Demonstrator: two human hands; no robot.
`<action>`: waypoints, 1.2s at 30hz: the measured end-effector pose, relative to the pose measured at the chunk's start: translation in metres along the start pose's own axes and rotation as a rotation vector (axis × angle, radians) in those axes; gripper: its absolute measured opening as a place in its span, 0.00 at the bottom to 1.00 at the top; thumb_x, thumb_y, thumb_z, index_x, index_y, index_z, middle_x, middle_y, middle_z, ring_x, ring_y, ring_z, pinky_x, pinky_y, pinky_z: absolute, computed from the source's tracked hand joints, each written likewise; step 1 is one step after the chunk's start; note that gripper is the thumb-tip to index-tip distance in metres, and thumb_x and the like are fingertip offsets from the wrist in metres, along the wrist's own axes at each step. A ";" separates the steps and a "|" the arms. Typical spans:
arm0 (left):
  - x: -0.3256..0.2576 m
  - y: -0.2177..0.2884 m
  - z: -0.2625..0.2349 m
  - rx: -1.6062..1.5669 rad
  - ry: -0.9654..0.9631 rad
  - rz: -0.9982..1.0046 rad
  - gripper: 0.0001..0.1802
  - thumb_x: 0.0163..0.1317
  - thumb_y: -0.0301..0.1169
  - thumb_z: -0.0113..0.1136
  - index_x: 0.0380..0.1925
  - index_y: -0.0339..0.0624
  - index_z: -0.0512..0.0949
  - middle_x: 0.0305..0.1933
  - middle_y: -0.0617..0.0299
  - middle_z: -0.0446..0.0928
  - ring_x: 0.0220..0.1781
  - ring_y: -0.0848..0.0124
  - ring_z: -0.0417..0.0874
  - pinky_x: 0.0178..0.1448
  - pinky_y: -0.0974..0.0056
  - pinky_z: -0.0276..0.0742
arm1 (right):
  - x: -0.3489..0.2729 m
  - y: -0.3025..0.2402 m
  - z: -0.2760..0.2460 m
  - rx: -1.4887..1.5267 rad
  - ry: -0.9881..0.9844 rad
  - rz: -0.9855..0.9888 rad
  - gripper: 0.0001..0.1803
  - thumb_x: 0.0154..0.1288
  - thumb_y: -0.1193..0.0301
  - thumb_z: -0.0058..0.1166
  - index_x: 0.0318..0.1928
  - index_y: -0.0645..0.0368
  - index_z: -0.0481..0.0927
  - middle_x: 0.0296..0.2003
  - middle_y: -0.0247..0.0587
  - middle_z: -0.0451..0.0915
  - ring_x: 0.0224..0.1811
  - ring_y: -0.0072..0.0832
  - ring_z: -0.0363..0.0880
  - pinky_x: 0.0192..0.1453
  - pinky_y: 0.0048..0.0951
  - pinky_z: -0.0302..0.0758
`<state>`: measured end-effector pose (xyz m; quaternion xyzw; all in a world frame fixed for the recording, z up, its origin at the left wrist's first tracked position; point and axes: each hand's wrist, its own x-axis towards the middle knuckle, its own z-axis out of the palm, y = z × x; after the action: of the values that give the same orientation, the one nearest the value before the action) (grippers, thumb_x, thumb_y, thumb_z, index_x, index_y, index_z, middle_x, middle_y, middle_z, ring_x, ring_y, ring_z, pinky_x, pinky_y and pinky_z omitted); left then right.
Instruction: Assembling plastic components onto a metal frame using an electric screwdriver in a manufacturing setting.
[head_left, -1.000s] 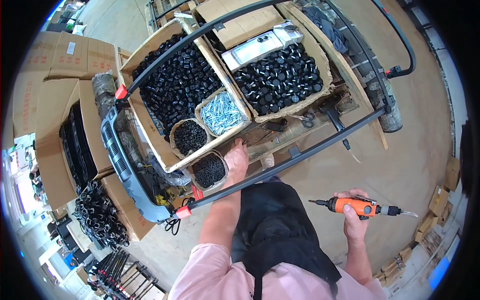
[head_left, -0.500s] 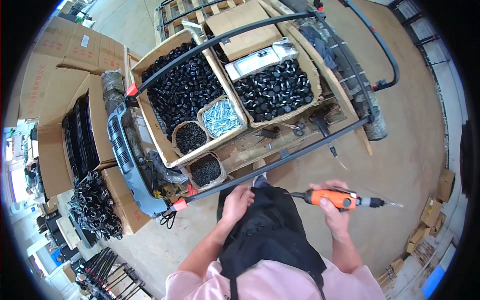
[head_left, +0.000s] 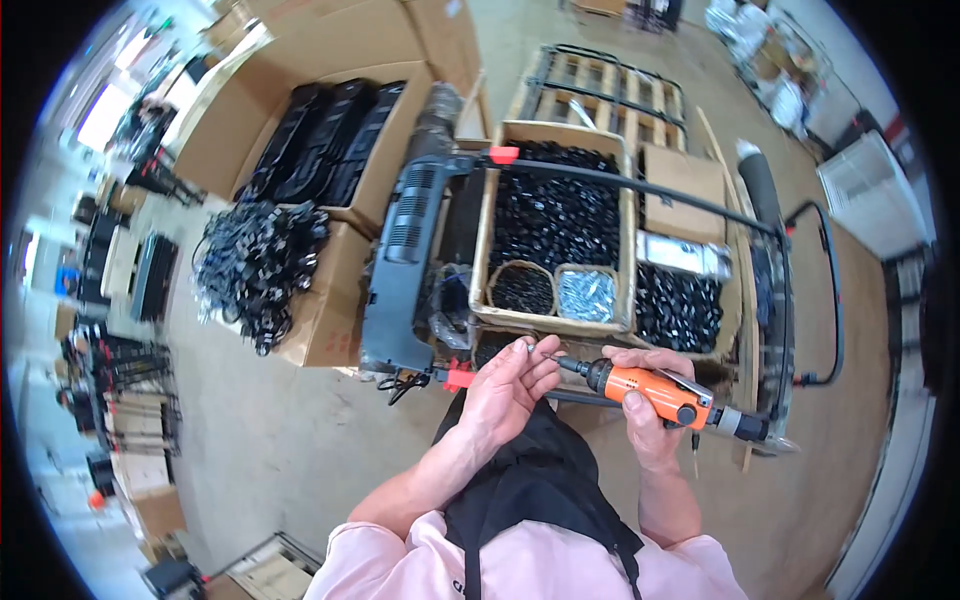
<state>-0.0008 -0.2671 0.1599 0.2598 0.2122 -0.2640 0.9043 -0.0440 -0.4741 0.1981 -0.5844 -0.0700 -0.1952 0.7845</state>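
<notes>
My right hand [head_left: 650, 415] is wrapped round an orange power screwdriver [head_left: 655, 393] with a black nose and a grey and black rear end. The driver lies slantwise, its thin bit pointing left toward my left hand [head_left: 508, 395]. Thumb and forefinger of that hand are pinched right at the bit's tip, over something tiny and pale that I cannot make out. Both hands are above my black apron [head_left: 525, 480], in front of a dark metal frame bar [head_left: 585, 399]. Just beyond my left fingers is a grey plastic housing [head_left: 402, 265] on the frame's left side.
Past the frame stands a box [head_left: 483, 240] of black caps, holding small tubs of dark screws [head_left: 522, 288] and silvery screws [head_left: 586, 295]. To its right is another box of black parts [head_left: 678, 310]. Tangled black pieces [head_left: 260, 265] lie on a carton [head_left: 335, 300] at left.
The view has turned left, so the boxes sit further right. My left hand has come up to the bit's tip, and the driver has moved closer to it.
</notes>
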 end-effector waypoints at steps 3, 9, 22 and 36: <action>-0.001 0.026 -0.011 -0.045 -0.033 0.046 0.13 0.83 0.38 0.53 0.57 0.43 0.77 0.66 0.53 0.82 0.58 0.64 0.87 0.64 0.57 0.86 | 0.022 0.013 0.034 -0.024 -0.076 0.042 0.27 0.68 0.68 0.67 0.62 0.59 0.70 0.51 0.55 0.85 0.60 0.51 0.84 0.71 0.60 0.77; 0.017 0.088 -0.028 -0.179 -0.010 0.083 0.14 0.84 0.37 0.51 0.57 0.38 0.76 0.63 0.53 0.83 0.55 0.66 0.88 0.61 0.60 0.88 | 0.063 0.045 0.096 -0.067 -0.142 0.078 0.27 0.67 0.67 0.67 0.62 0.58 0.70 0.51 0.55 0.85 0.59 0.51 0.85 0.72 0.60 0.76; 0.105 0.214 -0.070 -0.181 -0.028 0.127 0.10 0.83 0.35 0.55 0.54 0.43 0.77 0.53 0.58 0.85 0.49 0.70 0.88 0.56 0.63 0.88 | 0.178 0.109 0.208 -0.258 -0.346 0.064 0.25 0.66 0.78 0.67 0.60 0.60 0.72 0.52 0.55 0.85 0.60 0.51 0.85 0.71 0.60 0.79; 0.195 0.322 -0.118 1.293 0.048 0.933 0.22 0.65 0.19 0.61 0.59 0.44 0.85 0.66 0.48 0.76 0.68 0.52 0.76 0.73 0.54 0.71 | 0.301 0.187 0.283 -0.450 -0.367 0.294 0.24 0.65 0.76 0.70 0.60 0.62 0.78 0.52 0.48 0.88 0.57 0.32 0.87 0.65 0.37 0.82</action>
<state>0.3092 -0.0361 0.0822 0.8006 -0.0945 0.0765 0.5867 0.3376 -0.2296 0.2204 -0.7724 -0.0800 0.0181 0.6298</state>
